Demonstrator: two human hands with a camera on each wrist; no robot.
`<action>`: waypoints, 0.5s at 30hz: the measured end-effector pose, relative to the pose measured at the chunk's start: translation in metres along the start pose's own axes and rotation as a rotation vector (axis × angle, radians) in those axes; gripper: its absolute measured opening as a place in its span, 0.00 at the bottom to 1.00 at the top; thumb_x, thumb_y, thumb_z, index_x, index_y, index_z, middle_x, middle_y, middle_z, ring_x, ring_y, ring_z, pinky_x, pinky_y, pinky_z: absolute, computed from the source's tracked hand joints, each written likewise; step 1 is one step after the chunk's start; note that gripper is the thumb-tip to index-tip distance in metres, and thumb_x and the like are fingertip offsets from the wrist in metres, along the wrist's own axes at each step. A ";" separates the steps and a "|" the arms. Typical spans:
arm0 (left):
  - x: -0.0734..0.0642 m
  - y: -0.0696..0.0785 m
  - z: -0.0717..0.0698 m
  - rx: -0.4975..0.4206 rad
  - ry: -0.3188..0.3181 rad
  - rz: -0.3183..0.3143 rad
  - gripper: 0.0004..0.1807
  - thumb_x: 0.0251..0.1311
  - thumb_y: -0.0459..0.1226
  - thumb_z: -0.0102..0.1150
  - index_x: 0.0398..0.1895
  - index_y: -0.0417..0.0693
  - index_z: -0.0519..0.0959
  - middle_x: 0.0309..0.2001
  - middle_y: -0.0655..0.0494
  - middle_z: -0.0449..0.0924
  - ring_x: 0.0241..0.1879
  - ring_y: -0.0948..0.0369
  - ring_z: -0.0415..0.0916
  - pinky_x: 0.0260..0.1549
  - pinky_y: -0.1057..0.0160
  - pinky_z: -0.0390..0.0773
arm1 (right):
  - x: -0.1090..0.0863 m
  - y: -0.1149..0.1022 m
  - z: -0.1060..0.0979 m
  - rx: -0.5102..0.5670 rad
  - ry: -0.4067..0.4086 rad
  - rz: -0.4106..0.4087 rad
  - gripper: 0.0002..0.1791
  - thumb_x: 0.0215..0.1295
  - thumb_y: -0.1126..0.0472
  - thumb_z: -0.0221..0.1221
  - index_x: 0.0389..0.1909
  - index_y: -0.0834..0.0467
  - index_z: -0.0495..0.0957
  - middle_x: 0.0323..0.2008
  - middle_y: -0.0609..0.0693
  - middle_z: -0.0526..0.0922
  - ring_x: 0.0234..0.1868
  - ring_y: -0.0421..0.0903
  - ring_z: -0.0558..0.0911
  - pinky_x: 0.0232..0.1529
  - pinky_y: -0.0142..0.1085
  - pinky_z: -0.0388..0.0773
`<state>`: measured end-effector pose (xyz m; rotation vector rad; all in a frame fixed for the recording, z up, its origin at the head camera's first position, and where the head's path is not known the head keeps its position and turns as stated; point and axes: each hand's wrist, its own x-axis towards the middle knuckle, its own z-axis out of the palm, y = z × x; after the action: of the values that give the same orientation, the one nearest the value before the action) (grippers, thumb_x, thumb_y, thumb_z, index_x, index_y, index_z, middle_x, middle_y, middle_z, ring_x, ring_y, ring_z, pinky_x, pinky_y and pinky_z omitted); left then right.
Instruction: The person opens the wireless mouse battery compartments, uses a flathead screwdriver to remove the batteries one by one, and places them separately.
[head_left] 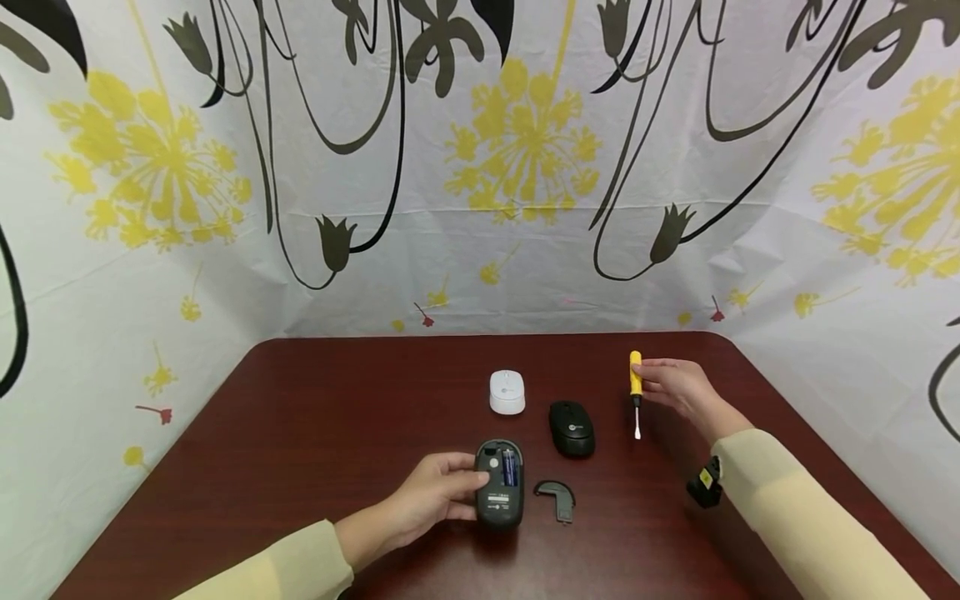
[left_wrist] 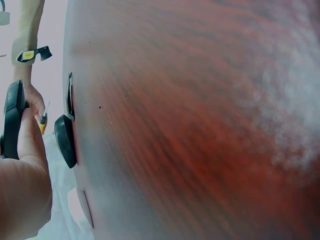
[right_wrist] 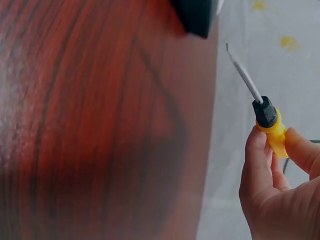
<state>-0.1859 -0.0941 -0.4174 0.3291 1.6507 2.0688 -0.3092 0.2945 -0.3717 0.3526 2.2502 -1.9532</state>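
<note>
My left hand (head_left: 431, 498) grips a dark computer mouse (head_left: 500, 504) by its left side, thumb over the edge. Its underside faces me, and a battery (head_left: 511, 468) shows in the uncovered compartment. In the left wrist view the same mouse (left_wrist: 13, 117) appears edge-on beside the thumb. My right hand (head_left: 682, 390) pinches the yellow handle of a screwdriver (head_left: 636, 385), its flat tip downward in the head view. In the right wrist view, fingers and thumb hold the screwdriver (right_wrist: 272, 125) by its handle. A dark curved cover (head_left: 560, 502) lies right of the held mouse.
A white mouse (head_left: 507, 392) and a black mouse (head_left: 572, 429) stand on the dark red-brown table (head_left: 360, 392) beyond the left hand. A patterned cloth (head_left: 525, 275) hangs behind the table's far edge. A small black device (head_left: 705, 485) is strapped at the right wrist.
</note>
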 end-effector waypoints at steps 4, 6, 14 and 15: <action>-0.001 0.000 0.000 -0.002 -0.003 0.002 0.24 0.62 0.32 0.58 0.57 0.22 0.69 0.45 0.39 0.81 0.42 0.51 0.81 0.41 0.52 0.83 | 0.009 0.008 -0.002 -0.012 0.034 0.024 0.30 0.68 0.58 0.60 0.64 0.71 0.65 0.32 0.45 0.80 0.31 0.39 0.83 0.38 0.35 0.83; -0.002 0.000 0.000 -0.001 -0.002 0.001 0.24 0.63 0.32 0.58 0.57 0.23 0.69 0.45 0.39 0.81 0.42 0.51 0.81 0.41 0.52 0.83 | 0.012 0.012 -0.003 -0.026 0.049 0.025 0.31 0.68 0.58 0.60 0.65 0.72 0.65 0.31 0.45 0.79 0.31 0.39 0.83 0.38 0.35 0.83; -0.003 0.001 -0.001 0.008 0.004 0.001 0.24 0.63 0.32 0.58 0.57 0.23 0.69 0.45 0.39 0.81 0.41 0.52 0.81 0.41 0.53 0.83 | 0.016 0.021 -0.002 -0.103 0.073 0.008 0.29 0.66 0.60 0.62 0.60 0.75 0.68 0.35 0.50 0.80 0.32 0.42 0.81 0.41 0.41 0.83; -0.003 0.001 -0.001 0.009 0.005 0.001 0.24 0.63 0.32 0.58 0.57 0.23 0.69 0.45 0.39 0.81 0.42 0.52 0.81 0.41 0.53 0.83 | 0.016 0.022 -0.001 -0.112 0.076 0.010 0.28 0.66 0.60 0.62 0.60 0.75 0.69 0.36 0.50 0.80 0.33 0.42 0.81 0.42 0.42 0.83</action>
<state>-0.1842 -0.0965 -0.4164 0.3278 1.6633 2.0648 -0.3186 0.2999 -0.3967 0.4294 2.3878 -1.8284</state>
